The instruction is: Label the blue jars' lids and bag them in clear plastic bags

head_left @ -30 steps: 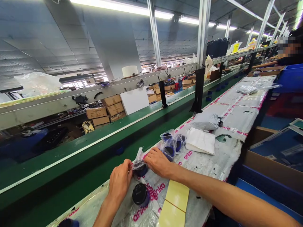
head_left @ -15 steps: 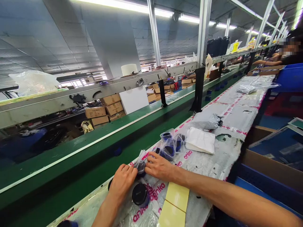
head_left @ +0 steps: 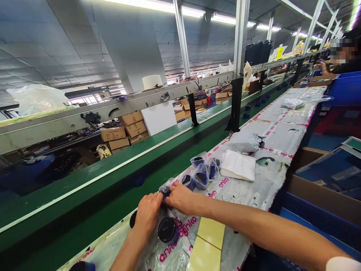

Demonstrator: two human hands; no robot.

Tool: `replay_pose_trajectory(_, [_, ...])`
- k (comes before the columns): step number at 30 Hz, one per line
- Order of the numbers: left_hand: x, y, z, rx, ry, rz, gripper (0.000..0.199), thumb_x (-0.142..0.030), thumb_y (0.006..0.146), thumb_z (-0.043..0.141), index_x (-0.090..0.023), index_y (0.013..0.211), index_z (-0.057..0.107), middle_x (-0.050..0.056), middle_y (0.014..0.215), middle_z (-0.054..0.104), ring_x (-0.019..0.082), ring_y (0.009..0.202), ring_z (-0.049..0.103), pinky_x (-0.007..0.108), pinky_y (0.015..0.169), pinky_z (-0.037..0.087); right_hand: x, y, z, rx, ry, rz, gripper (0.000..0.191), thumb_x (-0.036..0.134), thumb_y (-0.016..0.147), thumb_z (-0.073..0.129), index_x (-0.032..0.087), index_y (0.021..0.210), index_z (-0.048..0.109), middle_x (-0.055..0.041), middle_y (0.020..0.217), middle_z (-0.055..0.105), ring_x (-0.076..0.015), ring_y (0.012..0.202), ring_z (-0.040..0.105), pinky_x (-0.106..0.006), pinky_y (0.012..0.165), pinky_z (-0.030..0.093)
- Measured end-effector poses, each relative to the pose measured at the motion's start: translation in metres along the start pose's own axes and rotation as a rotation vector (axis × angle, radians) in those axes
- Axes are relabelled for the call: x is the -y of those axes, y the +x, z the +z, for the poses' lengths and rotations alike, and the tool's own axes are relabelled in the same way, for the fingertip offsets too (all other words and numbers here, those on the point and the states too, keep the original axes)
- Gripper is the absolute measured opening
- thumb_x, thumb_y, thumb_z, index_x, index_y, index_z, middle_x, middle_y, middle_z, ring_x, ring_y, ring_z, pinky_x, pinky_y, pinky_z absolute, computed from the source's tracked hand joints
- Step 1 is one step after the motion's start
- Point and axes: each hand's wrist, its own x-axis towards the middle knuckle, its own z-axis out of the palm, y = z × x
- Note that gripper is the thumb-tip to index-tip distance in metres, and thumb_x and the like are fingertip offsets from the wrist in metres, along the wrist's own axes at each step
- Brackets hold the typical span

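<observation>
My left hand [head_left: 148, 212] and my right hand [head_left: 181, 197] meet over a small blue-and-black cylinder in a clear plastic bag [head_left: 167, 188]. Fingers of both hands are closed on it and hide most of it. A dark cylinder with a black top [head_left: 167, 230] stands just below, between my forearms. Another dark piece [head_left: 133, 219] is partly covered by my left hand. Beyond my right hand, several blue cylinders in clear bags [head_left: 200, 180] sit close together. Yellow sheets [head_left: 207, 246] lie beneath my right forearm.
A green conveyor belt [head_left: 113, 201] runs along the left, carrying several blue pieces. On the plastic-covered bench [head_left: 270, 162] lie a white stack [head_left: 238, 165] and a grey bag [head_left: 243, 143]. Cardboard boxes [head_left: 318, 192] stand at the right. A person [head_left: 342, 62] is farther along.
My hands have drawn closer together, the right one shifting slightly left and down. The bag's upright top is now lower, bunched above the fingers. A far person's arm has moved.
</observation>
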Motion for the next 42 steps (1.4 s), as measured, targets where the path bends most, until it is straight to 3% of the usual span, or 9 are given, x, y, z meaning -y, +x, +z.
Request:
replay_pose_trajectory(11, [0.011,0.037,-0.010,-0.070,-0.450,-0.404,0.027,-0.039,0.096,0.061,-0.015,0.109,0.064,0.003,0.098,0.069,0.016,0.083,0.067,0.037,0.078,0.058,-0.030,0.020,-0.038,-0.178,0.304,0.525,0.026,0.018,0.087,0.056,0.022,0.109,0.070,-0.0021,0.097,0.077,-0.0177,0.086,0.070,-0.025,0.064,0.039])
replay_pose_trajectory(16, [0.024,0.044,-0.021,-0.073,-0.660,-0.398,0.027,-0.039,0.095,0.062,-0.015,0.105,0.065,0.003,0.094,0.069,0.015,0.079,0.067,0.034,0.073,0.058,-0.051,0.008,-0.055,-0.272,0.264,0.529,0.025,0.016,0.087,0.056,0.021,0.107,0.069,-0.0049,0.101,0.076,-0.0210,0.093,0.067,-0.029,0.072,0.041])
replay_pose_trajectory(23, [0.005,0.039,-0.011,-0.109,-0.741,-0.348,0.028,-0.042,0.097,0.058,-0.015,0.095,0.064,-0.001,0.078,0.067,0.012,0.065,0.064,0.029,0.064,0.055,-0.055,-0.019,-0.052,-0.330,0.176,0.447,0.021,0.013,0.087,0.058,0.019,0.102,0.072,-0.0081,0.098,0.075,-0.0233,0.094,0.064,-0.033,0.081,0.042])
replay_pose_trajectory(26, [0.000,0.027,-0.021,-0.220,-0.663,-0.293,0.036,-0.052,0.096,0.051,-0.019,0.094,0.064,0.003,0.085,0.071,0.019,0.076,0.068,0.036,0.072,0.055,-0.058,-0.037,-0.061,-0.408,0.146,0.462,0.021,0.014,0.092,0.055,0.018,0.106,0.070,-0.0074,0.103,0.074,-0.0220,0.097,0.062,-0.033,0.087,0.042])
replay_pose_trajectory(30, [-0.007,0.022,-0.025,-0.258,-0.556,-0.058,0.037,-0.051,0.085,0.060,-0.024,0.109,0.070,0.011,0.140,0.061,0.032,0.127,0.058,0.047,0.105,0.047,-0.073,-0.070,-0.081,-0.503,0.082,0.554,0.021,0.017,0.097,0.052,0.018,0.110,0.068,-0.0064,0.109,0.072,-0.0203,0.103,0.060,-0.031,0.095,0.041])
replay_pose_trajectory(32, [-0.012,0.028,-0.019,-0.235,-0.525,0.027,0.043,-0.046,0.081,0.062,-0.021,0.115,0.072,0.015,0.148,0.055,0.036,0.136,0.051,0.051,0.113,0.040,-0.089,-0.091,-0.090,-0.536,0.034,0.641,0.021,0.018,0.098,0.051,0.018,0.113,0.067,-0.0069,0.111,0.071,-0.0196,0.106,0.060,-0.030,0.096,0.041])
replay_pose_trajectory(37, [-0.024,0.046,-0.010,-0.230,-0.476,0.025,0.039,-0.040,0.087,0.045,-0.021,0.101,0.076,0.017,0.135,0.065,0.039,0.118,0.064,0.056,0.101,0.048,-0.131,-0.156,-0.096,-0.510,-0.092,0.916,0.026,0.020,0.102,0.045,0.013,0.116,0.065,-0.0134,0.113,0.069,-0.0238,0.106,0.061,-0.035,0.090,0.045])
replay_pose_trajectory(40, [-0.030,0.049,-0.016,-0.210,-0.492,-0.017,0.029,-0.043,0.087,0.047,-0.026,0.081,0.070,0.008,0.123,0.071,0.031,0.093,0.071,0.042,0.077,0.053,-0.137,-0.187,-0.082,-0.368,-0.122,0.928,0.025,0.029,0.100,0.053,0.013,0.107,0.070,-0.0139,0.106,0.070,-0.0264,0.103,0.062,-0.036,0.088,0.045])
replay_pose_trajectory(42, [-0.034,0.051,-0.020,-0.192,-0.530,-0.062,0.025,-0.044,0.085,0.050,-0.026,0.071,0.059,0.003,0.106,0.073,0.023,0.074,0.069,0.032,0.062,0.048,-0.132,-0.197,-0.068,-0.263,-0.127,0.884,0.024,0.035,0.094,0.064,0.014,0.102,0.073,-0.0135,0.105,0.070,-0.0279,0.105,0.060,-0.035,0.088,0.046])
